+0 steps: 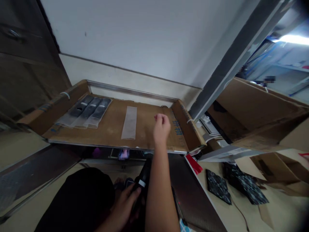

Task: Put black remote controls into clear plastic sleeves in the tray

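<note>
My left hand [126, 201] is low in front of my body, its thumb and fingers closed around a long black item with a white label [142, 183]. What kind of item it is, I cannot make out. Above the right part of a cardboard-lined tray [113, 129], my right hand [162, 127] has its fingers curled in, with nothing visible in them. An empty frosted plastic sleeve [129, 124] lies flat on the cardboard, left of my right hand. Side by side at the tray's left end lie several dark items in clear sleeves [90, 111], each with a whitish band.
A white wall panel [135, 35] rises behind the tray, and a grey metal post [224, 61] slants up at its right. Large open cardboard boxes [260, 109] stand to the right. Dark patterned flat pieces [218, 186] and a red piece [194, 164] lie lower right.
</note>
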Demonstrator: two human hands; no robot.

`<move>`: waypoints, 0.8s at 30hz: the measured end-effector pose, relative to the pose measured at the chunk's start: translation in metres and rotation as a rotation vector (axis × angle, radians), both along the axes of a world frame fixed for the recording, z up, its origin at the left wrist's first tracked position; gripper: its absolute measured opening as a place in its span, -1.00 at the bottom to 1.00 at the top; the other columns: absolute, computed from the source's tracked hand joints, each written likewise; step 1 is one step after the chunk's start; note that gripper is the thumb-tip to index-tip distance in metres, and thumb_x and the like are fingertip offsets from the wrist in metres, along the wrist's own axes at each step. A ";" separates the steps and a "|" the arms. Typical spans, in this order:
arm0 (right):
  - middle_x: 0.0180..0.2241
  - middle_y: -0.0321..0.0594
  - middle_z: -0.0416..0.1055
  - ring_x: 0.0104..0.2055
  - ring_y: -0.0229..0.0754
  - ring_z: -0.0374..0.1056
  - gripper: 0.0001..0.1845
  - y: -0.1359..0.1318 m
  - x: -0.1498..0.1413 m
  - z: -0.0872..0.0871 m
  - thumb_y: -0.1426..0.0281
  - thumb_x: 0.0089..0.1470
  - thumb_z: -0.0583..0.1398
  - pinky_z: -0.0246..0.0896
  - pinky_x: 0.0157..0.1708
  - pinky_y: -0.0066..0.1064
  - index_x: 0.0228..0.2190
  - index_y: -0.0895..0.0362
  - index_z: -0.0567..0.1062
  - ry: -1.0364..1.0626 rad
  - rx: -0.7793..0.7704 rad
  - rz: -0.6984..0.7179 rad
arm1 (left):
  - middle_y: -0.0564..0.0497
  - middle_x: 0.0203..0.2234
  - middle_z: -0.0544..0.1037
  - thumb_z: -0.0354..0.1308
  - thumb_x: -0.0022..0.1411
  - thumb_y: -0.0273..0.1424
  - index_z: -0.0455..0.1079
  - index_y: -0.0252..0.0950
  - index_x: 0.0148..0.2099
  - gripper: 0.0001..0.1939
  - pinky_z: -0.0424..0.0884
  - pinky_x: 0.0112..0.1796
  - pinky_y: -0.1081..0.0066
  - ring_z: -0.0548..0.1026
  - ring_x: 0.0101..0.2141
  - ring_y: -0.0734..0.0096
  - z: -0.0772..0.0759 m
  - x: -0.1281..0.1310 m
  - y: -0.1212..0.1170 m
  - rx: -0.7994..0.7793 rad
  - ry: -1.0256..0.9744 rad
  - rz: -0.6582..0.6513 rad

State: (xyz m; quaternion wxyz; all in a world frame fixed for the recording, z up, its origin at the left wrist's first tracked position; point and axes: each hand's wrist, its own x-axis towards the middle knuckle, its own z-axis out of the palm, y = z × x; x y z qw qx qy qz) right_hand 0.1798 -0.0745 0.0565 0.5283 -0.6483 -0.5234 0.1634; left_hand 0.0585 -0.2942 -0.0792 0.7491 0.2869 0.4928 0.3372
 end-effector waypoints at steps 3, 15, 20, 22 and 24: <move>-0.43 -0.16 0.50 -0.34 -0.09 0.39 -0.45 -0.075 0.045 0.016 -0.08 0.23 0.07 0.33 -0.27 -0.30 -0.39 0.11 0.55 0.028 -0.186 0.092 | -0.04 -0.39 0.51 0.12 0.25 0.14 0.42 -0.34 -0.18 -0.43 0.13 -0.66 0.53 0.35 -0.63 0.55 0.027 0.000 0.010 0.193 -0.116 -0.062; -0.40 -0.29 0.50 -0.55 -0.19 0.40 -0.66 -0.102 0.060 -0.003 0.03 0.13 0.24 0.29 -0.68 -0.40 -0.27 0.03 0.39 0.663 -0.419 0.173 | -0.15 -0.15 0.56 -0.11 0.49 -0.27 0.47 -0.30 -0.02 -0.65 0.44 -0.03 0.19 0.52 -0.12 0.19 0.117 0.034 0.104 1.009 0.483 -0.158; -0.46 -0.35 0.45 -0.66 -0.23 0.33 -0.53 -0.069 0.078 -0.008 0.05 0.06 0.27 0.21 -0.75 -0.44 -0.12 0.04 0.31 0.492 -0.419 0.073 | -0.19 0.11 0.43 0.05 0.40 -0.30 0.47 -0.26 0.11 -0.67 0.26 0.19 0.02 0.33 0.16 0.04 0.096 -0.038 0.155 1.296 1.090 -0.043; -0.41 -0.31 0.47 -0.57 -0.18 0.40 -0.33 -0.046 0.085 -0.012 0.13 -0.05 0.35 0.28 -0.68 -0.41 0.02 0.10 0.28 0.443 -0.314 0.082 | -0.18 0.18 0.38 0.08 0.39 -0.26 0.48 -0.24 0.15 -0.63 0.20 0.22 -0.04 0.25 0.21 -0.01 0.088 -0.062 0.183 1.311 1.183 -0.128; -0.28 -0.18 0.51 -0.40 -0.10 0.47 -0.17 -0.019 0.091 -0.019 0.20 -0.13 0.39 0.39 -0.52 -0.33 0.13 0.17 0.27 0.314 -0.228 0.065 | -0.17 0.21 0.35 0.05 0.40 -0.24 0.47 -0.23 0.18 -0.60 0.18 0.23 -0.04 0.22 0.23 -0.01 0.082 -0.075 0.208 1.293 1.208 -0.209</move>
